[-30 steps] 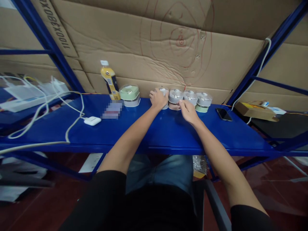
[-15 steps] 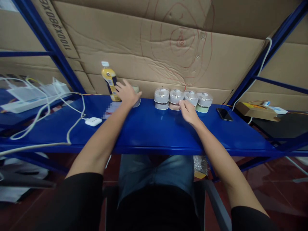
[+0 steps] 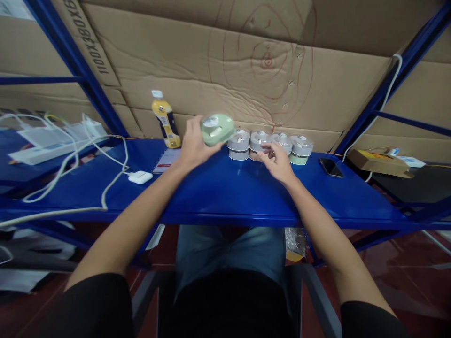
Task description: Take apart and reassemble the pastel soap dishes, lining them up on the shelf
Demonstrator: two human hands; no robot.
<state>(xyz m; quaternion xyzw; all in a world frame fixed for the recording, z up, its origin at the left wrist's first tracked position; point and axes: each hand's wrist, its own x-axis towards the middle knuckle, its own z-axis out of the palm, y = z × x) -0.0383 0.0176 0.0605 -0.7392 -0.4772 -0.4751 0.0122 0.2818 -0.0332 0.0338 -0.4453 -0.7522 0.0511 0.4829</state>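
A person's left hand [image 3: 192, 145] grips a green round container [image 3: 217, 129], lifted and tilted, just left of four like containers [image 3: 270, 145] lined along the blue shelf [image 3: 225, 188]; the right hand [image 3: 278, 162], fingers loosely curled, touches that row.

Both arms outstretched, hands apart (left [image 3: 192, 143] raised, right [image 3: 278, 162] low)

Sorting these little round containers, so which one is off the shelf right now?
The green-lidded container, tilted in the left hand. The other four stand in a row on the blue shelf.
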